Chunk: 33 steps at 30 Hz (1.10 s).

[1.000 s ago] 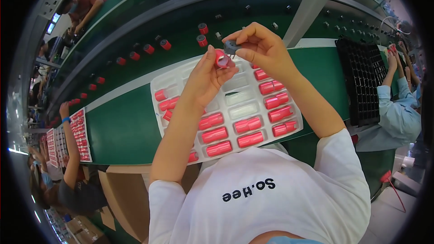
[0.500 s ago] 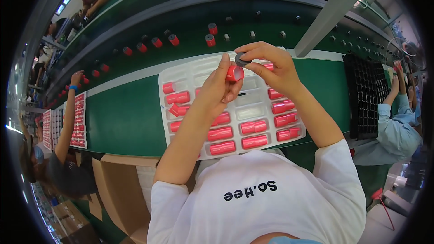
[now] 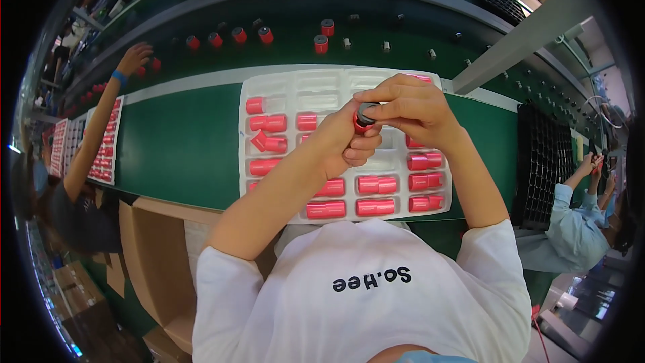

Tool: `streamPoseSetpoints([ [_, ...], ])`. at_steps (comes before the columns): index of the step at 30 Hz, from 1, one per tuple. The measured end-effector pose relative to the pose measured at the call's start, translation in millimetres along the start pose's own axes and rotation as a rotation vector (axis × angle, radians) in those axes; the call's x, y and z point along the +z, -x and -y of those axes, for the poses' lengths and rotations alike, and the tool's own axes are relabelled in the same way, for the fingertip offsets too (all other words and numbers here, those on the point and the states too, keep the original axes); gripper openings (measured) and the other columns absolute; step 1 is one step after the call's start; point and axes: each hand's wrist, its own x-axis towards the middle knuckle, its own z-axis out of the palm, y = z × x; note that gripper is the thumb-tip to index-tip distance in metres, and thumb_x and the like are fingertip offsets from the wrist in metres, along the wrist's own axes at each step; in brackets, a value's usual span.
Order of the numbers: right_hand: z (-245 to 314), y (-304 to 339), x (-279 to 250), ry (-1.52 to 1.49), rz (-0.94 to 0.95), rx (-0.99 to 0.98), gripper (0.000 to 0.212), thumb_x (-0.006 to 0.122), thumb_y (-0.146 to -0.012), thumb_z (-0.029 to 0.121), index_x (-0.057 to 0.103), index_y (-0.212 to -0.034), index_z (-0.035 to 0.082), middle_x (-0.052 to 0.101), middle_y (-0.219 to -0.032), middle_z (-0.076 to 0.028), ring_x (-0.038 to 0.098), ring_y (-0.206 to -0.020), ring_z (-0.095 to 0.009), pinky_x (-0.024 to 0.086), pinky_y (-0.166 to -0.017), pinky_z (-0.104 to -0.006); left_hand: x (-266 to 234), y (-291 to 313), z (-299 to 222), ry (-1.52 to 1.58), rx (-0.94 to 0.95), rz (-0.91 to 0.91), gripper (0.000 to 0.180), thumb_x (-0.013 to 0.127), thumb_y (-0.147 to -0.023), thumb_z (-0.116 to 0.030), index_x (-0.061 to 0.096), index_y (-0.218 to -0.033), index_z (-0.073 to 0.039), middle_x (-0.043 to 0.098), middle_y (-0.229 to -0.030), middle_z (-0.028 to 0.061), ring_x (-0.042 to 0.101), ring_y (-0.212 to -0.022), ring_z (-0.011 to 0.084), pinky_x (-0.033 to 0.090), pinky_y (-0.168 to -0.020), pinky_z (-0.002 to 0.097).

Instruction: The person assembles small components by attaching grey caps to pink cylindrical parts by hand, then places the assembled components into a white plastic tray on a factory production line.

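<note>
My left hand [image 3: 344, 144] is wrapped around a red cylindrical housing [image 3: 358, 124], held above the tray. The fingers of my right hand [image 3: 413, 109] grip a dark grey round cap [image 3: 367, 112], which sits at the housing's upper end; how deeply it is seated cannot be told. Beneath both hands lies a white moulded tray [image 3: 317, 81]. Pink-red cylindrical pieces [image 3: 376, 208] lie in many of its pockets, and one angled piece [image 3: 259, 140] leans crookedly on the left. Several pockets at the far side hold nothing; my hands and forearms cover others.
Beyond the tray runs a dark green conveyor [image 3: 289, 54] carrying red housings with dark tops [image 3: 266, 35] and small metallic parts [image 3: 386, 46]. A grey post [image 3: 510, 40] rises at right, near stacked black trays [image 3: 537, 168]. A co-worker's arm [image 3: 101, 104] reaches in at left. An open cardboard box [image 3: 154, 255] stands below.
The dark cap, held apart above the housing's open end before, is now on that end. My hands have come together, and the housing has turned more upright. The left co-worker's arm has reached farther out.
</note>
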Motion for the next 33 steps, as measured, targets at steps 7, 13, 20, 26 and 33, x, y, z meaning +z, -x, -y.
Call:
streamPoseSetpoints([
  [7, -7.2, 8.6, 4.6, -0.181, 0.149, 0.005, 0.017, 0.073, -0.076, 0.008, 0.073, -0.092, 0.009, 0.071, -0.104, -0.006, 0.063, -0.085, -0.023, 0.051, -0.074, -0.0313, -4.2, 10.0, 6.0, -0.007, -0.149, -0.021, 0.043, 0.030, -0.101, -0.036, 0.043, -0.068, -0.012, 0.035, -0.049, -0.0032, 0.029, -0.036, 0.0033, 0.022, -0.032, 0.0167],
  [13, -0.9, 25.7, 17.9, -0.355, 0.117, 0.129, 0.013, 0.073, -0.077, 0.008, 0.073, -0.090, 0.009, 0.070, -0.106, -0.008, 0.063, -0.089, -0.024, 0.051, -0.078, -0.0326, 7.5, 15.4, 6.1, -0.019, -0.259, -0.114, 0.044, 0.026, -0.102, -0.038, 0.044, -0.069, -0.014, 0.033, -0.048, -0.0037, 0.027, -0.036, 0.0035, 0.019, -0.032, 0.0162],
  [20, -73.6, 11.2, -9.0, 0.050, -0.213, 0.417, 0.021, 0.066, -0.084, 0.003, 0.058, -0.103, 0.002, 0.064, -0.112, -0.008, 0.064, -0.094, -0.016, 0.051, -0.079, -0.0283, -27.6, -37.0, 12.4, -0.585, 0.326, -0.176, 0.034, 0.041, -0.100, -0.040, 0.051, -0.096, -0.007, 0.051, -0.063, 0.0034, 0.049, -0.053, 0.0131, 0.039, -0.048, 0.0262],
  [26, -201.7, 33.8, -29.7, 0.622, 0.079, 0.568, 0.023, 0.070, -0.081, 0.011, 0.058, -0.101, 0.007, 0.064, -0.098, -0.012, 0.064, -0.089, -0.031, 0.052, -0.078, -0.0381, -9.1, -29.7, 71.1, -1.938, 0.615, 0.139, 0.039, 0.073, -0.077, -0.023, 0.056, -0.108, -0.008, 0.053, -0.106, 0.0145, 0.053, -0.100, 0.0307, 0.049, -0.081, 0.0405],
  [33, -166.4, -42.6, 20.8, 0.824, 0.205, 0.778, 0.028, 0.068, -0.084, 0.030, 0.060, -0.097, 0.007, 0.065, -0.095, -0.012, 0.063, -0.092, -0.032, 0.051, -0.077, -0.0405, -1.0, -25.1, 83.8, -1.925, 0.675, 0.042, 0.030, 0.070, -0.076, -0.013, 0.054, -0.100, -0.004, 0.051, -0.105, 0.0142, 0.053, -0.097, 0.0306, 0.049, -0.078, 0.0417],
])
